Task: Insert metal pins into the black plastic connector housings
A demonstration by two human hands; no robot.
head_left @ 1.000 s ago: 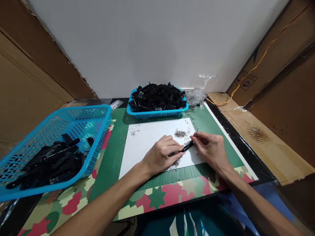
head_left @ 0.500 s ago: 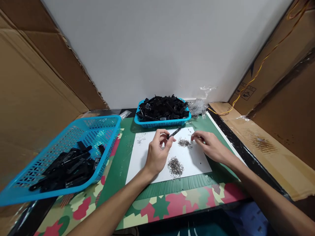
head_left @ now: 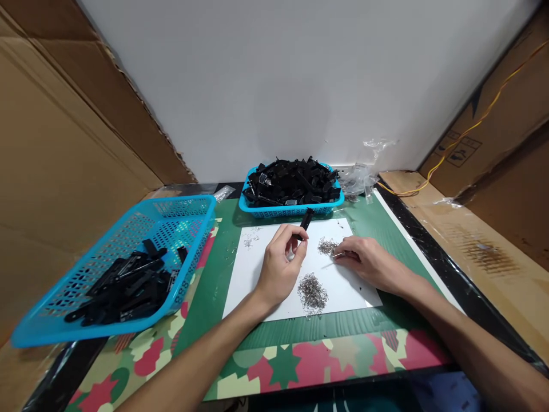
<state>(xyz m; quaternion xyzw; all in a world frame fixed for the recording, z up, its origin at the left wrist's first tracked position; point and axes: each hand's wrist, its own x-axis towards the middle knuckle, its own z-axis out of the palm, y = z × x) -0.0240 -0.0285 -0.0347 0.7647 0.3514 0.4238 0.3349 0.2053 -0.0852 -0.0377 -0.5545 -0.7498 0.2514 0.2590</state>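
Note:
Between thumb and fingertips, my left hand (head_left: 281,260) pinches a slim black plastic part (head_left: 307,220), its far end pointing up and away above the white sheet (head_left: 270,297). To its right, my right hand (head_left: 364,260) is closed on a thin, pointed silvery tool (head_left: 328,264); its tip points left over the sheet, and its rear end is hidden in the fingers. Just beyond these fingers lies a small pile of tiny metal pieces, like springs (head_left: 326,246). Nearer to me sits a larger heap of small bent metal pieces (head_left: 313,293).
A blue basket (head_left: 214,220) on the left holds black plastic parts (head_left: 128,283). Another blue basket (head_left: 291,212) at the back is heaped with similar parts. Clear plastic bags (head_left: 358,178) lie beside it. Cardboard walls (head_left: 506,166) flank the green work surface (head_left: 377,214).
The black part in my left hand has turned to point more upward. My right hand has lowered and turned, and the thin tool now shows. The view has shifted slightly.

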